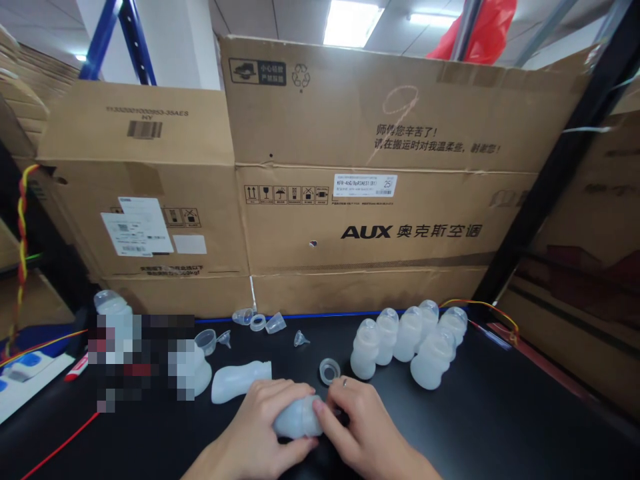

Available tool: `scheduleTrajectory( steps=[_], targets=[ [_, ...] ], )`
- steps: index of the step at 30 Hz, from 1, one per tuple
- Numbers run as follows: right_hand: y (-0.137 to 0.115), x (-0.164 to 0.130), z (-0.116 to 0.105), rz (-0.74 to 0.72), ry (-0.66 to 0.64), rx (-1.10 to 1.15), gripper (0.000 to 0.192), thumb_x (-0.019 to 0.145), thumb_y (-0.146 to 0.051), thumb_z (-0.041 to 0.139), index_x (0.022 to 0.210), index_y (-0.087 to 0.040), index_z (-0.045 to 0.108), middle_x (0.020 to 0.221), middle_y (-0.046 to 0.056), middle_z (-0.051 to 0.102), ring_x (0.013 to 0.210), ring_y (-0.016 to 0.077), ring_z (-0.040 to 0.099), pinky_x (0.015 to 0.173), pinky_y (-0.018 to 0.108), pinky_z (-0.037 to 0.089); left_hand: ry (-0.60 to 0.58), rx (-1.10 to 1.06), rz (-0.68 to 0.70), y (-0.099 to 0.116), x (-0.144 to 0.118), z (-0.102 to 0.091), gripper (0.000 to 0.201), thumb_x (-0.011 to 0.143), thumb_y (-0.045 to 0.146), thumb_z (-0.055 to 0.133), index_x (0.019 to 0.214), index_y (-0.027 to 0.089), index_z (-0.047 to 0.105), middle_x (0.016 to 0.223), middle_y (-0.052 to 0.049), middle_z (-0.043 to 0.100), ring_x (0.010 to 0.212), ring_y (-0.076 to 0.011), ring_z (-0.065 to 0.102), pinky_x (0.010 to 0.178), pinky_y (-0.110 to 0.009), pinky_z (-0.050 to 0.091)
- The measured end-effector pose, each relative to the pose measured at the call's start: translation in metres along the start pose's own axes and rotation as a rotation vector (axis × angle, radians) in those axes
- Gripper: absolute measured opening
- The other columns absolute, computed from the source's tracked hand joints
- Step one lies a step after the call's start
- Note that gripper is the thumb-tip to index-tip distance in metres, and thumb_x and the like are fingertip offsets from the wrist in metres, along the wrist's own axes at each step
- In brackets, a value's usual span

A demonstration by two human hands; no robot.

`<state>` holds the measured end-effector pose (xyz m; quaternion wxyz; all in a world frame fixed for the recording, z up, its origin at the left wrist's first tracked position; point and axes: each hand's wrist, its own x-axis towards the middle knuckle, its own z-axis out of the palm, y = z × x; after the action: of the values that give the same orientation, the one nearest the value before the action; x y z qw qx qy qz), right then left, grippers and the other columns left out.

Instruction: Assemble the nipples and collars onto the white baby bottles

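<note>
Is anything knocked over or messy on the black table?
Yes. One bottle body lies on its side without a cap, left of the hands, while the capped bottles stand upright in a group. Small loose parts sit scattered near the cardboard boxes, and a ring lies alone.

Pixelated patch (143, 357) hides items at left; both forearms cut off by btm edge.

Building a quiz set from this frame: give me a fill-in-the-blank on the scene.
1. Both hands, left hand and right hand, hold one ____.
2. The table is ____ in colour.
3. The group of bottles stands on the person's ____ side.
4. Behind the table stand cardboard ____.

Missing words: bottle; black; right; boxes
</note>
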<state>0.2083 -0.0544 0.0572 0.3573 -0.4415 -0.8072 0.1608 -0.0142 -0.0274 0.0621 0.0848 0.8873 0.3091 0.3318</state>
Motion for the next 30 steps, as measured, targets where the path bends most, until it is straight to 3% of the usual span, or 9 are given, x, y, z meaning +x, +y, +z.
scheduleTrajectory(
  steps=[8,30],
  targets=[
    [0.0018,0.0017,0.0045,0.115,-0.105,0.037,0.056,0.109,-0.045,0.038,0.062,-0.015,0.04,0.056,-0.004,0.034,0.053,0.0072,0.023,0.058,0.027,0.016,-0.033,0.022,0.014,0.001,-0.0008,0.0024,0.065,0.061,0.019,0.094,0.119,0.03,0.065,0.098,0.002,0.08,0.08,-0.0235,0.077,0.072,-0.035,0.059],
    [0.0014,0.0018,0.0037,0.124,-0.125,0.04,0.059,0.11,-0.047,0.036,0.061,-0.014,0.041,0.056,-0.003,0.033,0.052,0.0064,0.022,0.057,0.026,0.016,-0.052,0.046,0.026,-0.0007,-0.0013,0.0019,0.06,0.065,0.02,0.089,0.119,0.028,0.065,0.096,0.001,0.079,0.081,-0.0226,0.076,0.076,-0.035,0.059]
  ],
)
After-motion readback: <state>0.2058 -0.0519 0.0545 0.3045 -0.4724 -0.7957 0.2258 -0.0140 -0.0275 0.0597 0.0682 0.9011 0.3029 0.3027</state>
